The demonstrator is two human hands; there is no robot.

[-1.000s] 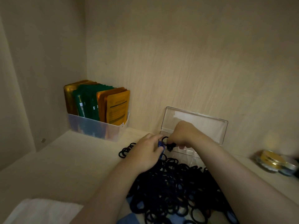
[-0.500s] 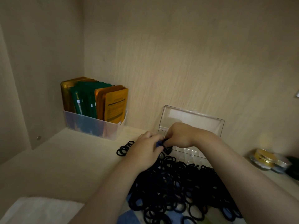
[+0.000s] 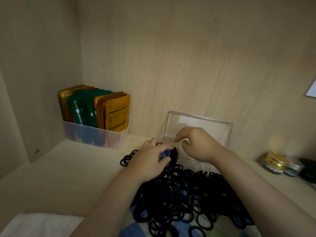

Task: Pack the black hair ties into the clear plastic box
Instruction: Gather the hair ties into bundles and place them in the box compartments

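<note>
A clear plastic box [image 3: 196,164] with dividers stands against the back wall, its lid [image 3: 205,124] propped open. A big pile of black hair ties [image 3: 188,199] lies in front of it, and a few more ties [image 3: 127,159] lie to the left. My left hand [image 3: 150,159] pinches a small bunch of black ties [image 3: 174,151] with something blue [image 3: 165,153] at the box's left end. My right hand [image 3: 198,144] hovers over the box with its fingers curled and fingertips close together. I cannot see anything between them.
A translucent bin [image 3: 95,135] of orange and green sachets stands in the back left corner. Round gold tins [image 3: 277,162] and a dark green item [image 3: 309,170] sit at the right. A white cloth [image 3: 42,224] lies at the lower left; blue patterned packaging [image 3: 179,228] lies under the pile.
Both hands have shifted slightly back and right over the box. The black ties that the right hand pinched a second ago are now down by the left hand at the box's left end.
</note>
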